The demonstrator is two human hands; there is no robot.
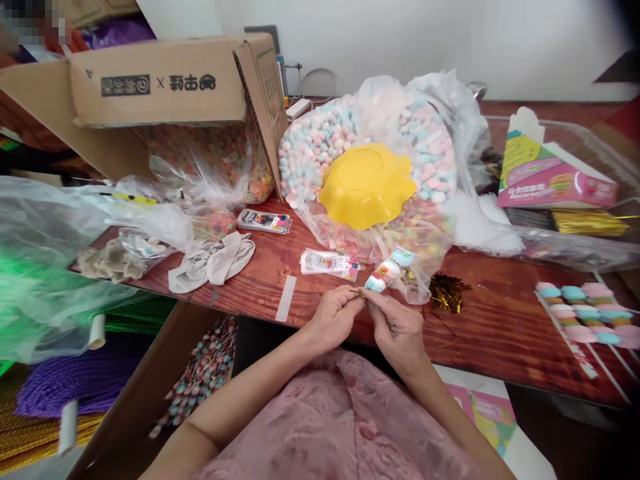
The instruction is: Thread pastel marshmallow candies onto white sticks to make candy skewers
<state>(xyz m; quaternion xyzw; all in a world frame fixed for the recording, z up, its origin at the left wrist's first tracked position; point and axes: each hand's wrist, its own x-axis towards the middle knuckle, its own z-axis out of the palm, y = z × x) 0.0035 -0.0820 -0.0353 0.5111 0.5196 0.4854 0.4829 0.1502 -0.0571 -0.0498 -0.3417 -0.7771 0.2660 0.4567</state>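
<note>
Twisting a gold tie under a bagged candy skewer (pixel 387 272), centre of frame.

Left hand (pixel 334 315) and right hand (pixel 395 325) both pinched narrow on the gold tie (pixel 358 292); best kept snug and close under the candy. Table edge (pixel 280 320) right below; bare wood lower right, finished skewers (pixel 585 312) far right.

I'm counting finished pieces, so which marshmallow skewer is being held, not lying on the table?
The wrapped marshmallow skewer pinched between the left hand and right hand at the table edge. The other skewers lie unwrapped, side by side, at far right.
</note>
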